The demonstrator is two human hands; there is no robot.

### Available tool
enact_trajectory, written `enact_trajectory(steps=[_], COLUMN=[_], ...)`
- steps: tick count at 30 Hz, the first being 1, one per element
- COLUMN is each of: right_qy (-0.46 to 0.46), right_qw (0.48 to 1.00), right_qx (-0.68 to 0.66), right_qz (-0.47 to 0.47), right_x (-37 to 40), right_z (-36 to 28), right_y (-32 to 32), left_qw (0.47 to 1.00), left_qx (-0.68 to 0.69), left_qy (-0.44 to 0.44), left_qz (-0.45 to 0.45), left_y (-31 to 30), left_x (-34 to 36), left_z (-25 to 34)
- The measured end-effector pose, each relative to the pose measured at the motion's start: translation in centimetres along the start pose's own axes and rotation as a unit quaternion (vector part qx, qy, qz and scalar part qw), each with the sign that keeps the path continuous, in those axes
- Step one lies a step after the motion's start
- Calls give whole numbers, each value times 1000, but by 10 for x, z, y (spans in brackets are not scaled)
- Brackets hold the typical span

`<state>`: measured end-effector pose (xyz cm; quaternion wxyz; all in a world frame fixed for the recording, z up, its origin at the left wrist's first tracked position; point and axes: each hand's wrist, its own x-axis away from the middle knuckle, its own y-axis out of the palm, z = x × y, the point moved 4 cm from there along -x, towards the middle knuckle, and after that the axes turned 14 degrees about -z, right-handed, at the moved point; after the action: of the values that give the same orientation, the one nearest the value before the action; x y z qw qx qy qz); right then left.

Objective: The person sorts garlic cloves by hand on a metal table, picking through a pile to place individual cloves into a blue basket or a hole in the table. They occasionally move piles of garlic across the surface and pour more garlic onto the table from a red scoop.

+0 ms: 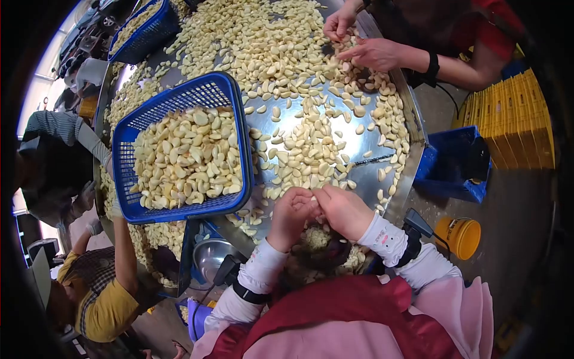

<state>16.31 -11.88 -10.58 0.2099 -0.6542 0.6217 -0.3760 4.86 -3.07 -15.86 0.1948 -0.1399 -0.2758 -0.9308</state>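
My left hand [293, 216] and my right hand [345, 210] meet over the near edge of the metal table, fingertips pinched together. A small pale garlic clove [313, 199] shows between them, mostly covered by the fingers. Just beyond the fingertips lies a loose heap of peeled garlic cloves [311, 149]. Below my hands, partly hidden by them, sits a dark container with pale scraps [317, 238] in it. A thin dark tool [372, 160] rests on the metal to the right of the heap.
A blue basket [238, 119] full of cloves stands at the left, with a metal bowl [215, 258] nearer me. Across the table, a co-worker's hands [373, 55] handle cloves. On the floor at right are a blue crate [451, 185], stacked yellow crates [508, 119] and a yellow bucket [463, 239].
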Motion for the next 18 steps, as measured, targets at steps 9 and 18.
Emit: enact_trajectory(steps=[9, 18], right_qy=[35, 240], right_qw=[993, 932], right_qx=[33, 255], right_qz=[-112, 98], right_x=[68, 135], right_z=[12, 56], right_y=[1, -120], left_qw=[964, 795], left_qx=[110, -566], left_qy=[-145, 62], left_qz=[-196, -212], left_y=[44, 45], left_x=[4, -21], left_z=[-36, 13])
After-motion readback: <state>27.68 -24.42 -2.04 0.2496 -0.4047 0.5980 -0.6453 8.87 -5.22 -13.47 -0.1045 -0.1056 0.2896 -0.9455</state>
